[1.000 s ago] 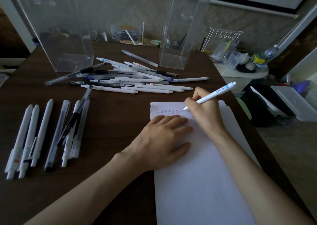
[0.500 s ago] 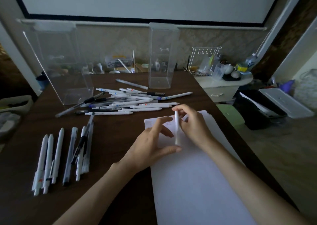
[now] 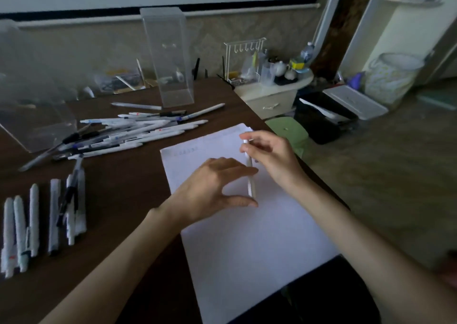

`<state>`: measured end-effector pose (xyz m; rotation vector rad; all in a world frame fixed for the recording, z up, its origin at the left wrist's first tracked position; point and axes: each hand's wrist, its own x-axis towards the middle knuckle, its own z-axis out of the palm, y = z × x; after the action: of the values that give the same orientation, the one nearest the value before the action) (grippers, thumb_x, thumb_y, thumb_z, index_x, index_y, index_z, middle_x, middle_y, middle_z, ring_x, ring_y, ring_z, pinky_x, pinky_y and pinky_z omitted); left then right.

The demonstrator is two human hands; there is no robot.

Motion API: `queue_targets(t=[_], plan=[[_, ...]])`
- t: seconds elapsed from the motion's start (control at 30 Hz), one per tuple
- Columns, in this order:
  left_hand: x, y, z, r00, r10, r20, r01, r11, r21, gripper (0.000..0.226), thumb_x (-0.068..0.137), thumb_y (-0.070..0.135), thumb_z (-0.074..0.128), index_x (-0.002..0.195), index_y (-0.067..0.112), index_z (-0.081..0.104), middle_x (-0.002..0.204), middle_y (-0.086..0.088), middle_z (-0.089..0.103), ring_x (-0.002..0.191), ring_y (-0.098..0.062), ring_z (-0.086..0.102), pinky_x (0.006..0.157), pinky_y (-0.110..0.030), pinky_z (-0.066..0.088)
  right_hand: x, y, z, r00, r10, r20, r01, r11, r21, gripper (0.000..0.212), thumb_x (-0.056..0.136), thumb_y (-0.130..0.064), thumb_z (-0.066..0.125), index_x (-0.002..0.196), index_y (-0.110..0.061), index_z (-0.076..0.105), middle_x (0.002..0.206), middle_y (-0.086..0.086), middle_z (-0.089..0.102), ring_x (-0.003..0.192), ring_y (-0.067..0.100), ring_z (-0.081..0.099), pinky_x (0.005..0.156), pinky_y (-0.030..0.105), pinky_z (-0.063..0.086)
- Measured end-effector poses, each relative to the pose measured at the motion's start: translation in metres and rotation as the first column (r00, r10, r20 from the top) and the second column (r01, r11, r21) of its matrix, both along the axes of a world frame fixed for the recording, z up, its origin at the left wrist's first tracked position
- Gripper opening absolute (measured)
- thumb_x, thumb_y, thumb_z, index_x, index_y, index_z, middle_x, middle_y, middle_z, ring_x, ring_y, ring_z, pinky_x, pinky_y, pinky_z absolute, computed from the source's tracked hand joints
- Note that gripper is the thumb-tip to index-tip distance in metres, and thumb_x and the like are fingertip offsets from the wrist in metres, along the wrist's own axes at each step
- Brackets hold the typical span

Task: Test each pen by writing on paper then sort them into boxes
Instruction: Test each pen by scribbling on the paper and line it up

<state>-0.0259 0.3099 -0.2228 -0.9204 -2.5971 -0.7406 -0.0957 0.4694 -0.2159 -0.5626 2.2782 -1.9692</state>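
Observation:
A white pen (image 3: pixel 250 175) stands nearly upright over the white paper (image 3: pixel 247 237). My right hand (image 3: pixel 272 155) pinches its upper part. My left hand (image 3: pixel 212 187) holds the lower part between spread fingers and thumb. A faint row of test marks shows near the paper's top left corner. A loose pile of pens (image 3: pixel 128 133) lies beyond the paper. A row of sorted pens (image 3: pixel 42 219) lies at the left. Two clear boxes stand at the back: one tall (image 3: pixel 170 59), one at far left (image 3: pixel 32 106).
The dark wooden table (image 3: pixel 118 200) ends just right of the paper. Past that edge stand a green stool (image 3: pixel 286 128), a white side cabinet (image 3: pixel 272 93) with clutter and a wire rack, and a black bin (image 3: pixel 321 118) on the floor.
My right hand stopped writing and lifted the pen upright. My left hand came off the paper and took the pen's lower end. The view swung up and to the right.

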Motion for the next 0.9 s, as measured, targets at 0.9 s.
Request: queue_targets(t=[0.9], plan=[[0.015,0.121,-0.037,0.981,-0.148,0.124,0.176,0.953,-0.249,0.065,0.090,0.062,0.028,0.137,0.020,0.045,0.147,-0.005,0.037,0.134,-0.021,0.034,0.110,-0.038,0.026,0.065,0.238,-0.118,0.807,-0.584,0.087,0.378,0.624,0.684,0.029,0.095,-0.024,0.053,0.116,-0.006,0.063,0.110,0.007,0.065,0.103,0.020,0.060,0.083,0.024,0.043]])
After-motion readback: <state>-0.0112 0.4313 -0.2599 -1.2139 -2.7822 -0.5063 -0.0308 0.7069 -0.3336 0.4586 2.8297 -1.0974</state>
